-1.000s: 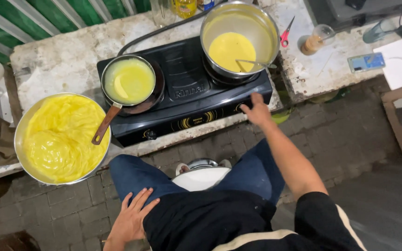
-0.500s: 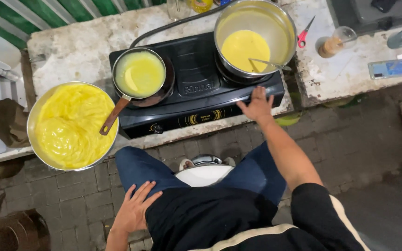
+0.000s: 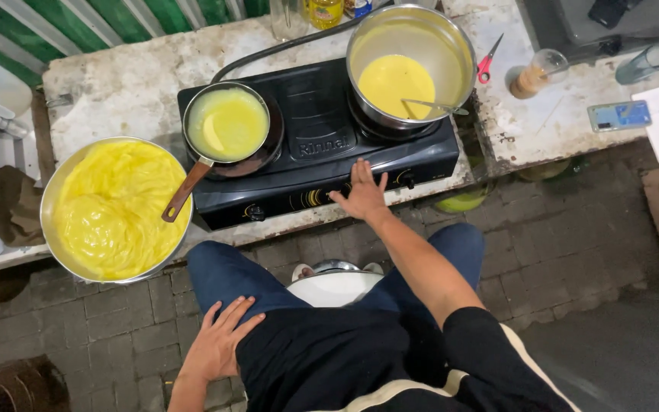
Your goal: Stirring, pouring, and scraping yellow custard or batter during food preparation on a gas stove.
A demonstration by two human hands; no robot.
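Note:
My right hand (image 3: 363, 191) lies flat with spread fingers on the front edge of a black two-burner stove (image 3: 318, 141), between its two knobs. My left hand (image 3: 219, 342) rests open on my left thigh. On the left burner sits a small pan (image 3: 227, 126) of yellow-green liquid with a brown handle. A large steel pot (image 3: 409, 65) of yellow liquid stands on the right burner, a metal spoon (image 3: 436, 107) leaning in it. A wide steel bowl (image 3: 112, 210) of thick yellow batter sits at the counter's left front.
Red scissors (image 3: 488, 61), a glass of brown drink (image 3: 535, 74) and a phone (image 3: 618, 115) lie on the worn counter to the right. A white stool (image 3: 333, 288) shows between my knees. A hose (image 3: 284, 46) runs back from the stove. Brick paving lies below.
My right hand has shifted left along the stove front and now lies flat near its middle. The view has shifted, so everything sits further right in frame. My left hand stays on my thigh.

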